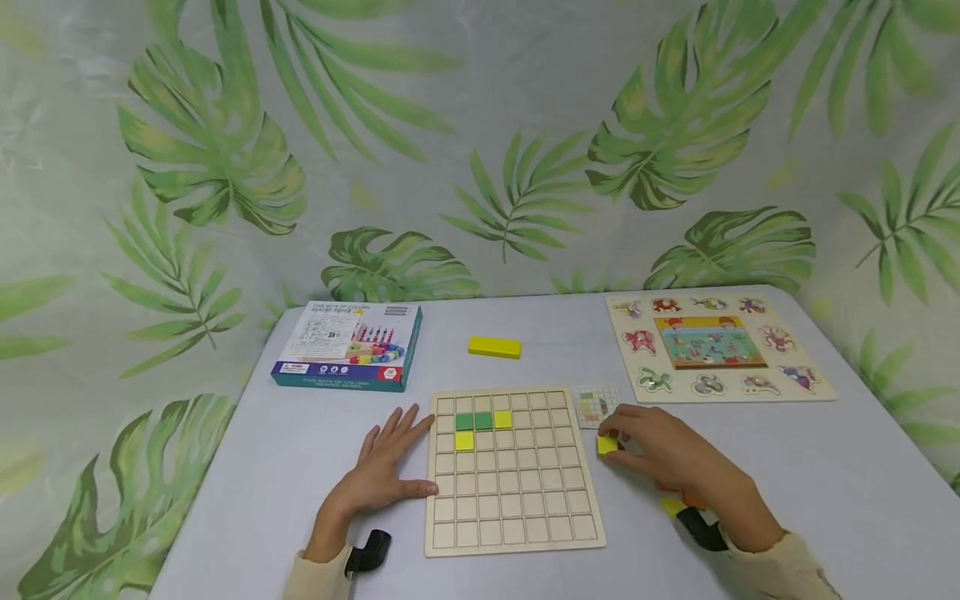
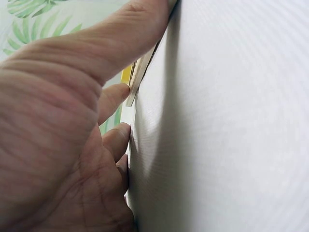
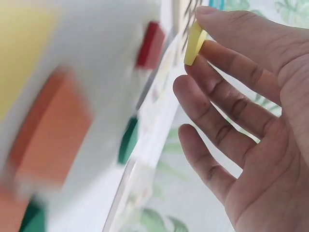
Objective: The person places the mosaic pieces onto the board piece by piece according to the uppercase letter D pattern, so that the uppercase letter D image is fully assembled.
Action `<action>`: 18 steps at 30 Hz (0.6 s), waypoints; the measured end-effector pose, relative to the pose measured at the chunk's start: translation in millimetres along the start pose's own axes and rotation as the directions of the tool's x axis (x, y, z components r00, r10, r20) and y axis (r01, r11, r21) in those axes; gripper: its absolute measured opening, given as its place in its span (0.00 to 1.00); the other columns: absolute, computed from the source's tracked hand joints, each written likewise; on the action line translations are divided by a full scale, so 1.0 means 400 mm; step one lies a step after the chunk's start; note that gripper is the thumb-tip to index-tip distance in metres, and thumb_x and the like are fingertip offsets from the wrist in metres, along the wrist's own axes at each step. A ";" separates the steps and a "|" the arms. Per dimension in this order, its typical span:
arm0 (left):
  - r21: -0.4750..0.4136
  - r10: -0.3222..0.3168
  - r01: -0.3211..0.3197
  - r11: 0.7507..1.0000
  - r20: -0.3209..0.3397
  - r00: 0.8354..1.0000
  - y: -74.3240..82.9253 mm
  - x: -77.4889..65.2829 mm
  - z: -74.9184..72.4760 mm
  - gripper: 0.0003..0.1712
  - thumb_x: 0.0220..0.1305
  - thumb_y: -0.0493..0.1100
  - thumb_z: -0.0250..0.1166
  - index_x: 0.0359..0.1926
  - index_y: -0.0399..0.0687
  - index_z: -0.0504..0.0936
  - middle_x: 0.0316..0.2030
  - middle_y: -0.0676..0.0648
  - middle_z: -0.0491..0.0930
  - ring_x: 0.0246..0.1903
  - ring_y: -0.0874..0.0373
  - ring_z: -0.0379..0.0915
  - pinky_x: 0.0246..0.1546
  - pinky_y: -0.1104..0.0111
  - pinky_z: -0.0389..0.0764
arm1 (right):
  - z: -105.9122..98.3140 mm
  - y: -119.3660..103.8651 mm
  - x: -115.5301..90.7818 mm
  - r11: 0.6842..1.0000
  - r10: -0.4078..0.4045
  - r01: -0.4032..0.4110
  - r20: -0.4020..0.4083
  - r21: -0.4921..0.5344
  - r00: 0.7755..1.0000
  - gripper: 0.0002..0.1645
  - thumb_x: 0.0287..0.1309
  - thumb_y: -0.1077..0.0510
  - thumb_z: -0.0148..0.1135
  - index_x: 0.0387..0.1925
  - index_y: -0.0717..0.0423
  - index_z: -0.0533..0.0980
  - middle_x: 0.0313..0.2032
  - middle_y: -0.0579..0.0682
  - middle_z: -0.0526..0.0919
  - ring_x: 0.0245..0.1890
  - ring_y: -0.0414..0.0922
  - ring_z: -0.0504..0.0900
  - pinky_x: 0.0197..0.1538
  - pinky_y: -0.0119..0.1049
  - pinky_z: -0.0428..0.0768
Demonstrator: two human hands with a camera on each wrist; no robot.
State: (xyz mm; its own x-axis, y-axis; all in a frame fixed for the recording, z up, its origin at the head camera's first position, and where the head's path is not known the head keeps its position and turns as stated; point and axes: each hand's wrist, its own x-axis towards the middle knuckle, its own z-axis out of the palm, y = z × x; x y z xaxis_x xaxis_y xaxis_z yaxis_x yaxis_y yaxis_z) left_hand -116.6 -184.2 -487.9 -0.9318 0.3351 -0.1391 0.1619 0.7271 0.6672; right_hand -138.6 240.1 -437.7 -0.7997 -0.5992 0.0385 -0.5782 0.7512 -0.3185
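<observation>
A wooden grid board [image 1: 510, 507] lies mid-table, with two green tiles [image 1: 474, 421] and two yellow tiles [image 1: 464, 441] set in its upper left squares. My left hand [image 1: 386, 471] rests at the board's left edge, fingers spread, thumb and a fingertip touching the rim. Between thumb and fingers my right hand [image 1: 660, 446] pinches a yellow square tile [image 3: 195, 43], just right of the board. A small pattern card [image 1: 596, 406] lies beyond that hand, partly covered by it. In the right wrist view, orange [image 3: 53, 130], green and red tiles lie on the table below the palm.
A yellow block [image 1: 494, 347] lies behind the board. At the back left is a boxed toy set [image 1: 347, 346]. A wooden sea-animal puzzle [image 1: 720, 350] lies at the back right. Leaf-patterned cloth [image 1: 517, 200] hangs behind the table.
</observation>
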 end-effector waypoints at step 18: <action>-0.023 0.017 -0.017 1.000 -0.007 1.000 -0.001 -0.003 -0.002 0.59 0.47 0.56 0.80 0.77 0.54 0.60 0.80 0.44 0.44 0.80 0.42 0.28 0.74 0.41 0.28 | 0.041 -0.179 0.178 0.970 -0.241 0.241 -0.016 -0.030 0.970 0.14 0.59 0.51 0.71 0.45 0.52 0.83 0.42 0.44 0.84 0.40 0.40 0.81 0.48 0.41 0.81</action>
State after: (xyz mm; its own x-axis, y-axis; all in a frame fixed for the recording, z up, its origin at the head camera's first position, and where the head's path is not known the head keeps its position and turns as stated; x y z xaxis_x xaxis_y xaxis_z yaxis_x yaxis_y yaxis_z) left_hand -116.0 -185.5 -487.6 -0.9312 0.3430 -0.1229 0.1701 0.7075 0.6859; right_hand -151.6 139.2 -427.9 -0.6392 -0.7580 0.1297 -0.7581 0.5928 -0.2717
